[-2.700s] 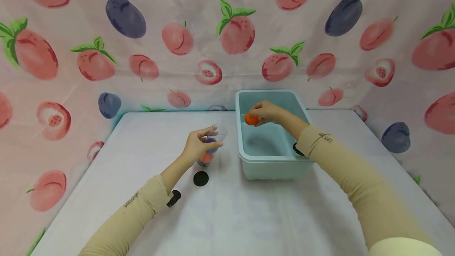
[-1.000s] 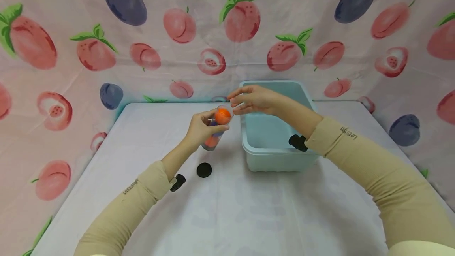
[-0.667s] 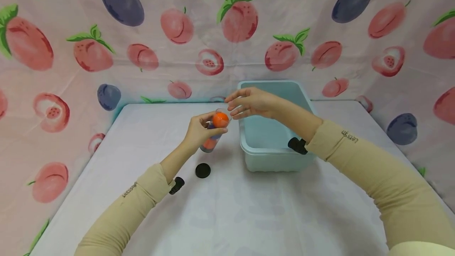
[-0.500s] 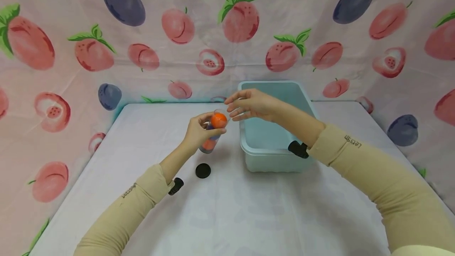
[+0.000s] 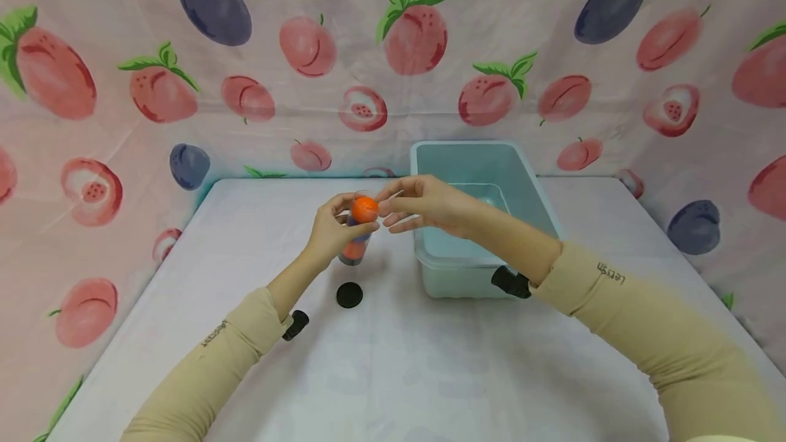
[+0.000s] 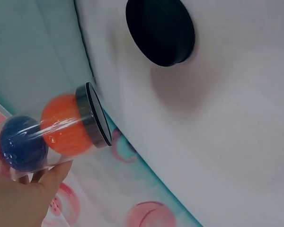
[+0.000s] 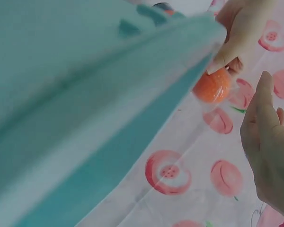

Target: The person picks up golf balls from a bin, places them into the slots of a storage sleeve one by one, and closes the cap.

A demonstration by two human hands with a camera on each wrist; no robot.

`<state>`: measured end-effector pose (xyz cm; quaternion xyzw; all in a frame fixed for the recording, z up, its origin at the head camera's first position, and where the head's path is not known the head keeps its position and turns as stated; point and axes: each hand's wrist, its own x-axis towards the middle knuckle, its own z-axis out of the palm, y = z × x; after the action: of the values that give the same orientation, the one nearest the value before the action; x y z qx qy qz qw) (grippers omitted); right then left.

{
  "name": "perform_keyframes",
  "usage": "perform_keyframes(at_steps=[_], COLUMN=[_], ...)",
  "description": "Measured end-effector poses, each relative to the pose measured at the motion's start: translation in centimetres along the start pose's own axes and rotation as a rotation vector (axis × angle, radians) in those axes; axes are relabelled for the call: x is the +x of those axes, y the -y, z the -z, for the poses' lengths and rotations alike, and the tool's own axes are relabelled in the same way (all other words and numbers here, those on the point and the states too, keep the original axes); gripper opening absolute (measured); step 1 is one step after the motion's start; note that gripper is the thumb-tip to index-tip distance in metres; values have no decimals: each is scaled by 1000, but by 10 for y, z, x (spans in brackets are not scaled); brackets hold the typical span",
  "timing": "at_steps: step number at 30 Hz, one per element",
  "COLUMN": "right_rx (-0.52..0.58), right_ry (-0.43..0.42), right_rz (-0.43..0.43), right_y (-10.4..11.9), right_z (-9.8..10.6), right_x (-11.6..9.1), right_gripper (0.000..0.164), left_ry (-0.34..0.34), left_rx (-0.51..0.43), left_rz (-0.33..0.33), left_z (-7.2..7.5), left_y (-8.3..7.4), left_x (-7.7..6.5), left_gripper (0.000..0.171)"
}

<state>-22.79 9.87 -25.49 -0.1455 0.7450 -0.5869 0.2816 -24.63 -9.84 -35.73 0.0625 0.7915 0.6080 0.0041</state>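
My left hand [image 5: 325, 234] grips a clear plastic tube [image 5: 351, 260], tilted above the table with its black base lowest. Inside, the left wrist view shows an orange ball [image 6: 64, 125] nearest the base and a blue ball [image 6: 23, 143] above it. A bright orange ball [image 5: 365, 210] sits at the top, within the tube's mouth. Beside that mouth is my right hand [image 5: 432, 209], its fingers extended and loosely spread, fingertips close to the top ball and holding nothing. A round black lid [image 5: 349, 295] lies on the table below the tube.
A pale blue plastic bin [image 5: 460, 282] stands to the right, under my right forearm. The white-covered table [image 5: 393, 374] runs back to a fruit-patterned cloth [image 5: 245, 149]. Black wrist cameras hang by both sleeves.
My right hand held the orange ball over the bin at first; it has let the ball go into the tube's mouth. Just now both hands have shifted left, the right one also lower.
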Motion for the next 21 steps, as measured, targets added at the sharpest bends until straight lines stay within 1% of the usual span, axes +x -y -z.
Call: perform_keyframes(at_steps=[5,8,13,16,21], right_rx=[15,43,78,51,-24], right_ry=[36,59,74,63,59], right_rz=[23,37,44,58,131], right_y=[-8,-14,-24,-30,-40], right_z=[-6,-9,-18,-23,-30], right_x=[-3,-4,-3,-3,-1], right_gripper=[34,33,28,26,27], left_ry=[-11,-11,-19,-26,-26], left_rx=[-3,-11,-17,-29,-55], left_rz=[-28,-43,-46,-58,-79], left_z=[6,10,16,20,26], left_y=[3,5,10,13,18], left_x=[-2,-4,-7,-9,-10], left_gripper=[54,54,55,54,53])
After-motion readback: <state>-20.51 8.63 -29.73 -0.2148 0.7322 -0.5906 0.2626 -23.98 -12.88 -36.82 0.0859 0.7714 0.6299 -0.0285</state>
